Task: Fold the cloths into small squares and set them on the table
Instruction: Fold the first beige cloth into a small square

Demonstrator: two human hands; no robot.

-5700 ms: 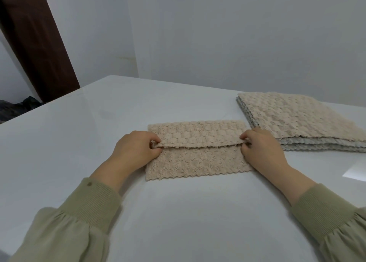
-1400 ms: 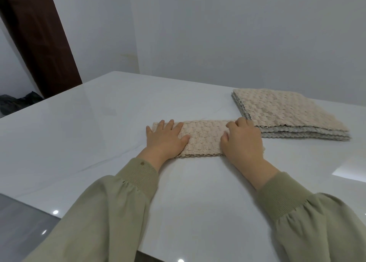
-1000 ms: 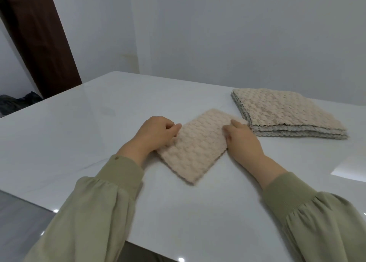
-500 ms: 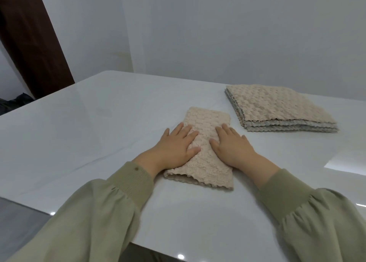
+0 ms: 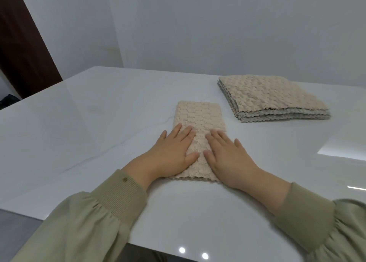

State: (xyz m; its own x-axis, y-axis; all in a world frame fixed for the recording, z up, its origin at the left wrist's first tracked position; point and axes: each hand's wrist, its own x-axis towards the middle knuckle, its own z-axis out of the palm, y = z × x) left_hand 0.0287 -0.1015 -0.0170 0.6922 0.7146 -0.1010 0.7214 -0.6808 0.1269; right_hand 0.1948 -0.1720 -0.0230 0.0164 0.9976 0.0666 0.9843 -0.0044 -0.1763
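A beige textured cloth (image 5: pixel 199 119), folded into a long narrow strip, lies on the white table (image 5: pixel 79 127) with its length running away from me. My left hand (image 5: pixel 172 152) rests flat, fingers spread, on the strip's near left part. My right hand (image 5: pixel 227 154) lies flat on its near right part. Both palms press down on the cloth; neither grips it. The strip's near edge shows between my wrists.
A stack of several flat beige and grey cloths (image 5: pixel 271 97) sits at the back right of the table. White walls stand behind the table, and a dark brown door frame (image 5: pixel 21 49) is at the left. The table's near edge runs below my sleeves.
The folded strip was turned from lying sideways to pointing away from me. Both hands then went flat on its near half, and they have slid slightly toward me since half a second ago.
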